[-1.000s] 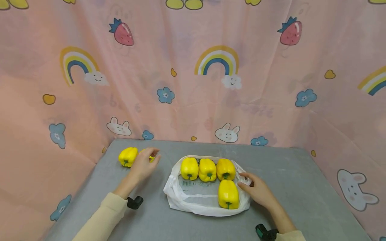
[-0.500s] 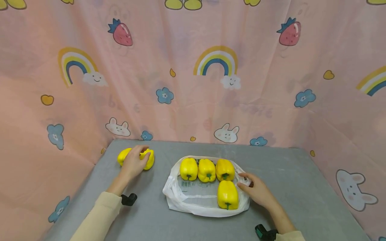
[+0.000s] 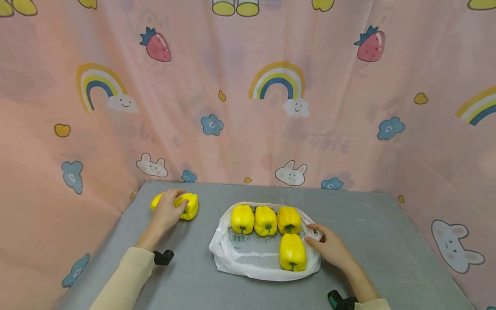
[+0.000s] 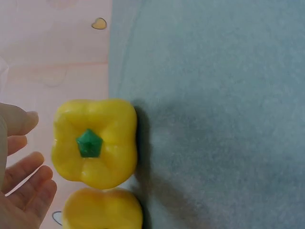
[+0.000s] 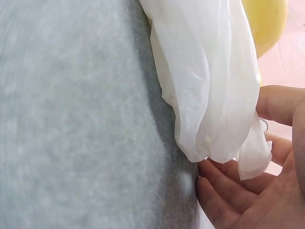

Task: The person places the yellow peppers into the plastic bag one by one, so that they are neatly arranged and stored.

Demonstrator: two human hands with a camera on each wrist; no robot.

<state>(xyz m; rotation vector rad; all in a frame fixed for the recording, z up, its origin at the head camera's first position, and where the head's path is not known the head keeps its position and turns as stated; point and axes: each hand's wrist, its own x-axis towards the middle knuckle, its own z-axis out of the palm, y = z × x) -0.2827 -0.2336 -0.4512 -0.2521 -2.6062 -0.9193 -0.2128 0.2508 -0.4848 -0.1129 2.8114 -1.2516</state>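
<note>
— Peppers, how many are there?
— Six yellow ones. Four lie on the white plastic bag [image 3: 236,254] in the middle of the grey table [image 3: 387,241]. Three of those sit in a row at the far side: the left pepper [image 3: 242,218], the middle pepper [image 3: 265,220] and the right pepper [image 3: 289,220], touching side by side. The fourth pepper [image 3: 292,252] lies alone on the near side of the bag, to the right.
— And the other two?
— They are at the far left of the table, just beside the pink curtain [image 3: 248,94]. The two touch each other. The left hand [image 3: 167,212] lies over them, so only bits of the corner pepper [image 3: 156,200] show. The loose pepper [image 3: 190,206] next to it shows more.
— Is that hand grabbing one?
— Its fingers [image 4: 24,186] bend over the loose pepper [image 4: 94,143], but I cannot tell if they are squeezing it yet.
— What about the right hand [image 3: 329,247]?
— It sits at the right edge of the bag. Its thumb and fingers [image 5: 224,188] pinch the bag's edge [image 5: 214,95].
— Anything else?
— Two black wrist cameras, one on each arm.
</note>
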